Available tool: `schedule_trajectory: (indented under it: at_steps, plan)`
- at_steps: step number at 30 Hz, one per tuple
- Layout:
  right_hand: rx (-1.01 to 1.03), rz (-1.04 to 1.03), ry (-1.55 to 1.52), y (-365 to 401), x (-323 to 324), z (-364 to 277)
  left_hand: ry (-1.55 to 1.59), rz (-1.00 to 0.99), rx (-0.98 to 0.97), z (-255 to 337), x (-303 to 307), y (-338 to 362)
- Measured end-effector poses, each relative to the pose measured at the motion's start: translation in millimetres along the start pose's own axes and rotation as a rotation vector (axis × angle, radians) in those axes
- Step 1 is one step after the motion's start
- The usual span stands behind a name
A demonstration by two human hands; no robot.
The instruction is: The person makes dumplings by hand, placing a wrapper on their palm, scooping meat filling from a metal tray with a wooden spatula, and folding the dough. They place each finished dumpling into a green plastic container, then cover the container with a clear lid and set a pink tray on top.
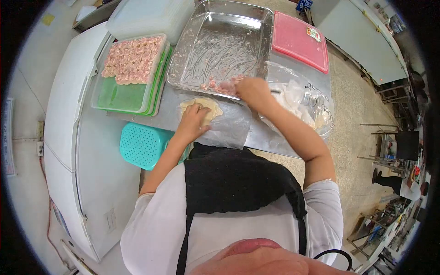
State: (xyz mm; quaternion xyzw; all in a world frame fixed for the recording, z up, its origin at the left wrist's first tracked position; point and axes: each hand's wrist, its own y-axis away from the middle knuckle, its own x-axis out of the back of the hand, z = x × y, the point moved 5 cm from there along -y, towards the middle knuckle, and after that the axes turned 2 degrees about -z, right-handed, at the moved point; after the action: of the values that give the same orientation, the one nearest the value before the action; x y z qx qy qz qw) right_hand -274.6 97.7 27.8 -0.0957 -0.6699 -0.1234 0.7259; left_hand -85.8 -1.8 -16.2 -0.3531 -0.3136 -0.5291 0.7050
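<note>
White metal chest freezer (78,137) on the left is the largest unit. What follows? (Trainee)

Rectangular stainless-steel tray (220,27), smeared and nearly bare, on the steel table (270,137). Left of it: a clear plastic container with a green base (123,96), part filled with pink folded dumplings (133,57). Right of it: a red plastic board (300,39), then a crumpled clear plastic bag (302,101). A teal perforated plastic stool (140,144) stands below the table edge. (Instructor)

And the hands? (Trainee)

Left hand (195,118) lies flat, fingers extended, pressing on the stack of pale round dough wrappers (211,106); it grips nothing. Right hand (253,89) is over the tray's near rim, fingers curled down; whether it grips anything cannot be determined. (Instructor)

Where is the pink minced filling (219,86)? (Trainee)

Inside the tray, long axis along the near rim, just left of the right hand's fingertips and directly beyond the wrappers. The right hand is the nearer one. (Instructor)
</note>
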Motion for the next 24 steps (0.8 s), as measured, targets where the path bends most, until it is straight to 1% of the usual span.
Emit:
schedule_trajectory:
  at_steps: [2,3,5,6,8,9,10,11,12,13,14,15,16,17,20,21,22,24]
  plan:
    - [0.051,0.137,-0.115,9.9,-5.7,-17.4,-0.019,0.046,-0.015,-10.7,-4.2,0.8]
    - [0.055,0.128,-0.108,8.4,-3.4,-13.8,-0.009,0.050,-0.011,-14.8,-3.8,-0.9]
    - [0.028,-0.075,-0.092,-1.4,-1.2,1.3,0.110,0.052,-0.013,-22.8,2.1,-5.1]
    - [0.029,-0.079,-0.089,-6.8,5.9,7.1,0.114,0.054,-0.011,-23.7,6.2,-6.1]
    - [-0.015,-0.014,-0.031,-21.6,22.1,19.9,0.111,0.081,-0.015,-23.0,17.8,-11.1]
    - [-0.039,0.052,-0.086,-31.3,19.0,20.5,0.114,0.082,-0.018,-23.1,22.8,-14.0]
    - [-0.044,0.050,-0.083,-33.9,11.8,12.1,0.182,0.050,-0.022,-23.6,25.6,-17.0]
    - [0.003,0.001,-0.084,-35.0,1.0,-2.3,0.249,0.017,-0.027,-24.6,27.3,-19.4]
    - [0.049,-0.047,-0.086,-35.1,-4.7,-18.1,0.252,0.014,-0.034,-26.2,29.9,-22.3]
    - [0.128,-0.019,-0.076,-33.5,-5.7,-34.1,0.223,0.000,-0.142,-23.0,32.3,-25.6]
    - [0.124,-0.022,-0.073,-32.9,-3.7,-31.3,0.196,-0.011,-0.247,-19.7,34.0,-28.4]
    - [0.063,-0.058,-0.074,-29.6,15.8,-25.3,0.204,-0.014,-0.246,-19.5,37.3,-33.1]
    - [0.001,-0.097,-0.077,-26.0,28.9,-18.7,0.235,-0.073,-0.295,-15.9,39.5,-38.0]
    - [-0.066,-0.122,-0.014,-25.6,32.3,-7.3,0.267,-0.133,-0.346,-13.2,39.3,-40.1]
    - [-0.132,-0.097,0.071,-19.6,34.0,-8.8,0.266,-0.162,-0.344,-20.3,36.2,-46.1]
    - [-0.104,-0.066,0.015,-18.6,29.0,-23.7,0.274,-0.164,-0.351,-21.3,35.5,-47.0]
    - [-0.110,-0.070,0.018,-19.5,20.4,-36.8,0.271,-0.174,-0.373,-21.9,35.3,-46.7]
    - [-0.120,-0.015,-0.004,-27.4,5.9,-58.9,0.270,-0.180,-0.392,-27.4,33.1,-47.9]
